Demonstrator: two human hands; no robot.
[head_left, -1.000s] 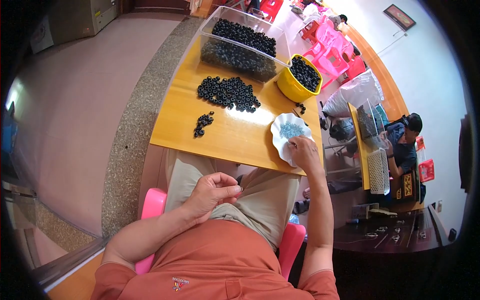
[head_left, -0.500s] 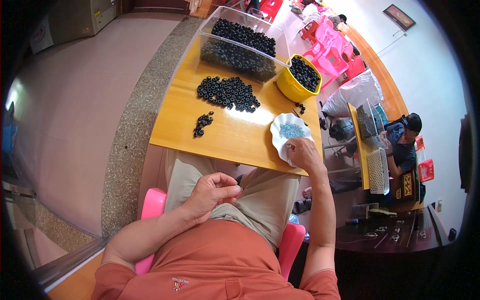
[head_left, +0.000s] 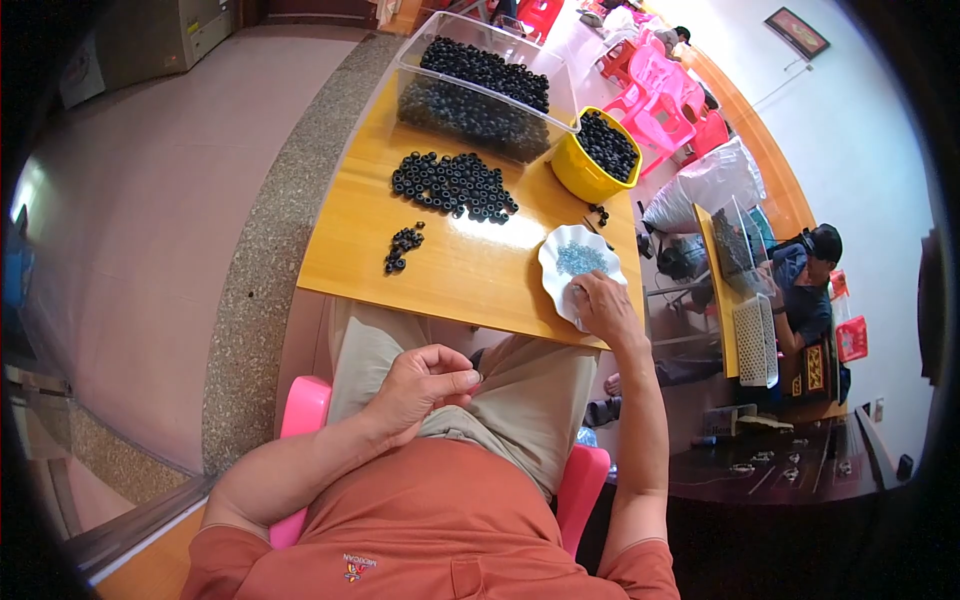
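Note:
My right hand (head_left: 605, 305) reaches into a white scallop-edged dish (head_left: 553, 262) at the table's near right corner. Its fingertips are bent together by the small pale-blue bits (head_left: 580, 259); what they pinch is hidden. Over my lap, my left hand (head_left: 428, 388) holds thumb and forefinger pressed together, with something too small to name at the tips. Beyond the hands, a spread of black ring-shaped parts (head_left: 455, 186) lies mid-table. A smaller cluster of black pieces (head_left: 402, 248) sits nearer, toward the left edge.
A clear plastic bin (head_left: 478, 100) full of black rings stands at the table's far end. Right of it is a yellow tub (head_left: 590, 183) of similar rings. The wooden table (head_left: 345, 235) ends just before my knees. Off to the right, another person (head_left: 805, 290) sits at a separate table.
My right hand has shifted very slightly within the dish, its fingers still down by the blue bits. The left hand keeps its pinch over my lap.

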